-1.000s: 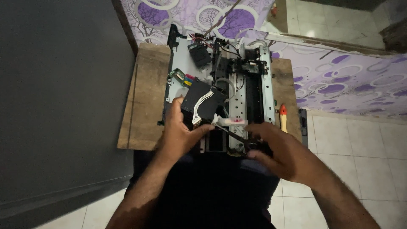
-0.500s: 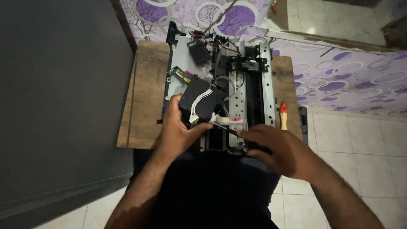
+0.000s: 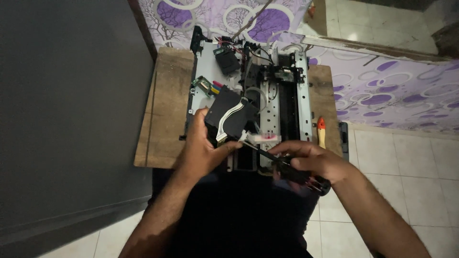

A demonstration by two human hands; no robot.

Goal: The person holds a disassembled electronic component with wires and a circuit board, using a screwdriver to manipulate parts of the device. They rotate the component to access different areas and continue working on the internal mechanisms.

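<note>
Head view: A printer with its cover off lies on a small wooden counter. All its metal and wires show.

The left hand is at the near left corner of the printer. Its fingers wrap around a black block, and the thumb presses on the near side. A flat white cable runs over the block.

The right hand is at the near right corner of the printer. Its fingers are curled tight around a screwdriver with a dark handle. The thin shaft points left, and its tip sits right by the block, near a small pink and white part.

A second tool with an orange handle lies on the counter just right of the printer. A purple cloth with rings on it is behind and to the right of the printer.

The block looks light and hard, like plastic. I think it is best held by its solid sides. The white cable looks thin and bendy, so it could tear if pulled. The screwdriver is stiff, and its handle looks easy to grip.
</note>
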